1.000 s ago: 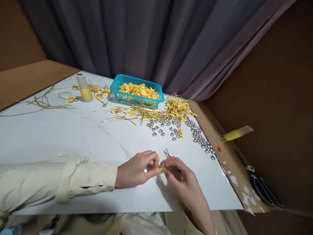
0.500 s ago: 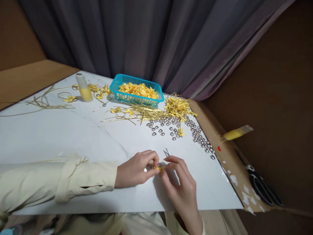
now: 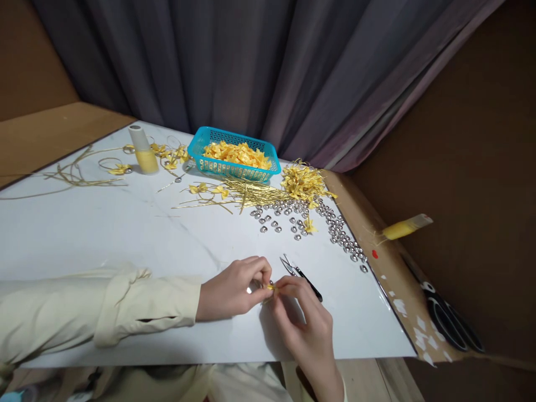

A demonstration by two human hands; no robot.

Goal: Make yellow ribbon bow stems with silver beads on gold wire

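Note:
My left hand rests on the white table with its fingers pinched on a small yellow bow; a bit of silver metal glints under the thumb. My right hand meets it from the right, fingertips pinched on the same yellow bow. Small black-handled snips lie on the table just beyond my right hand, untouched.
A blue basket of yellow bows stands at the back. Gold wires, a heap of yellow bows and several silver beads spread before it. A yellow thread spool stands back left. Black scissors lie off the table's right edge.
My right hand has slid down and toward me, uncovering the snips on the table. The left hand has stayed put, and both still pinch the bow.

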